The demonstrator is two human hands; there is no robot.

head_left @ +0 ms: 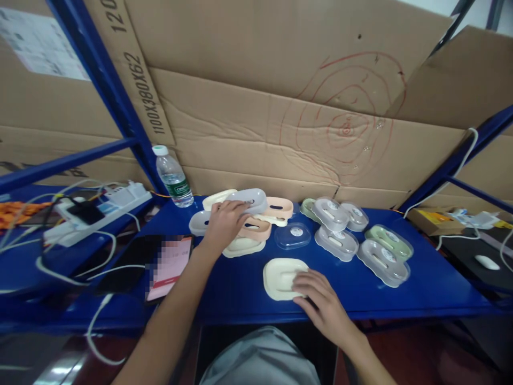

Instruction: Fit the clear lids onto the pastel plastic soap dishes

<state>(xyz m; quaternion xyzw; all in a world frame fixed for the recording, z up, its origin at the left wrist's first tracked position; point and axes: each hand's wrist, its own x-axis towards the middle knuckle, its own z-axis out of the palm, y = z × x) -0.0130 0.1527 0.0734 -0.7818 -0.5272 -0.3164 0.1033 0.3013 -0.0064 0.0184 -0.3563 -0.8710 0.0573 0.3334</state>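
Observation:
My left hand [225,225] reaches into a pile of soap dish parts. Its fingers close on the rim of a grey soap dish tray [253,200] that lies on top. Under and around this tray are a peach tray [279,206], another grey tray [199,223] and a cream base [244,247]. Nearer to me, my right hand [318,297] grips the right edge of a cream soap dish base [277,278] on the blue table, fingers over its top and thumb at its near side. The left thumb is hidden from view.
A clear lid [292,236] lies mid-table. To its right are several lidded soap dishes [336,242], grey and green. A water bottle [175,179] stands at the back left, near a phone [170,267] and a power strip [100,211] with cables. Cardboard [240,123] walls the back.

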